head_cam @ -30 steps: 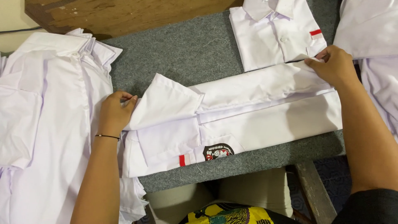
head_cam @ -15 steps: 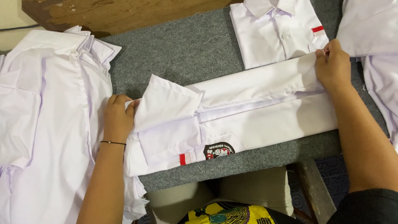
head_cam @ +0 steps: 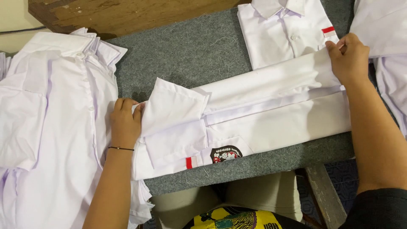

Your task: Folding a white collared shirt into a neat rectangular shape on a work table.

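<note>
A white school shirt [head_cam: 263, 114] lies folded lengthwise across a grey felt-covered table [head_cam: 186, 51]. It has a dark round badge on the chest pocket and a small red-and-white patch near it. My left hand [head_cam: 125, 123] presses on the collar end at the left, with a thin black band on the wrist. My right hand [head_cam: 349, 57] grips the hem end of the shirt at the right.
A stack of white shirts [head_cam: 51, 127] lies at the left. A folded white shirt [head_cam: 284, 32] sits at the far side, more white cloth [head_cam: 381, 25] at the right. Bare wood [head_cam: 127, 12] shows behind the felt. A wooden table leg [head_cam: 324, 197] stands below.
Both hands have slid slightly along the shirt, smoothing it. The folded sleeve at the collar end lies flatter than before.
</note>
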